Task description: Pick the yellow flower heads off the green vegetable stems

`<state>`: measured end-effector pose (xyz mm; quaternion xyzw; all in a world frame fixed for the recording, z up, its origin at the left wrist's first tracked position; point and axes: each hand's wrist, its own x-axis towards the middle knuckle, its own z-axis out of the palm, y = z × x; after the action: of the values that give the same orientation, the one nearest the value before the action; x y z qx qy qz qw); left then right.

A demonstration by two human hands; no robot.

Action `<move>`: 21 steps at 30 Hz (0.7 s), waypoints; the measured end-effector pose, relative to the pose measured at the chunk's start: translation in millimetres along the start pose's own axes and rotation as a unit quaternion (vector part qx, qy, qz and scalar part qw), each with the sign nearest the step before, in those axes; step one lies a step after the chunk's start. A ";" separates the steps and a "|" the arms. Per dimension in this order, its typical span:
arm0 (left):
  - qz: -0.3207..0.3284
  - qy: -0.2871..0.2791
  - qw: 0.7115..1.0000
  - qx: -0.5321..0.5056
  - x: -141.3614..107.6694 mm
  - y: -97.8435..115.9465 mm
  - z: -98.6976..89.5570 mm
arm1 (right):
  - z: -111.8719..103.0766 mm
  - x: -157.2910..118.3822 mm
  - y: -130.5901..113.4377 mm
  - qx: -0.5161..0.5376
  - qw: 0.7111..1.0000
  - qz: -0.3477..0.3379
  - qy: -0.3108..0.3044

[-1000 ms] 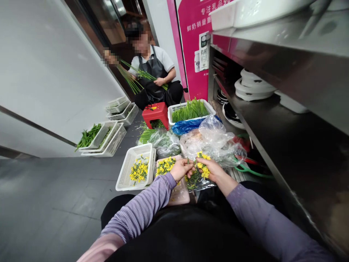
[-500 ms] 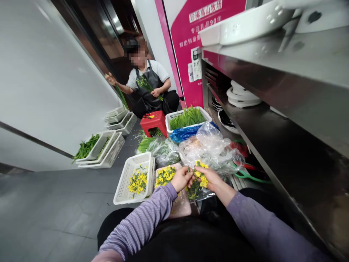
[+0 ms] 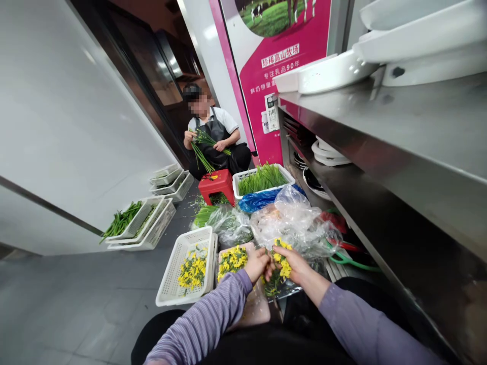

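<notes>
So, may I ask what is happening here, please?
The right hand holds a bunch of yellow flowers, and the left hand is close beside it. More blossoms lie in a white basket and on a pink board. Behind a red stool, a co-worker holds long green stems.

**Our two hands meet low in front of us, bare and bent at the fingers**

Our left hand [image 3: 258, 264] comes in from the left, its back towards us and its fingers [image 3: 270, 269] curled towards our right hand [image 3: 296, 264]. That right hand is closed in a grip, its thumb [image 3: 281, 250] reaching inward, with a small gap between the two. Our left arm [image 3: 203, 319] slants up to the right, sleeved to the wrist. Our right arm [image 3: 355, 319] slants up to the left, its forearm bare near the wrist. Both wrists look nearly straight.
</notes>
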<state>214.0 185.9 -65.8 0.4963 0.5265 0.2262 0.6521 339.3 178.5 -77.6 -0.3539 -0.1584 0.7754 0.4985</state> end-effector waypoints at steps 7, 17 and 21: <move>-0.062 0.069 0.995 -0.035 8.2 -18.9 -2.7 | -7.1 2.4 -5.8 -0.055 0.995 0.005 0.084; -0.080 0.274 0.954 0.090 21.1 -42.4 -25.3 | -27.6 -0.4 -51.5 0.019 0.984 -0.083 0.154; -0.023 0.124 0.949 0.289 22.6 -69.9 -23.4 | -37.0 -5.3 -77.8 0.033 0.978 -0.143 0.149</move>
<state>184.5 185.7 -137.0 0.6192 0.6574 0.1089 0.4154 418.2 205.1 -54.8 -0.4219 -0.1057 0.6395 0.6339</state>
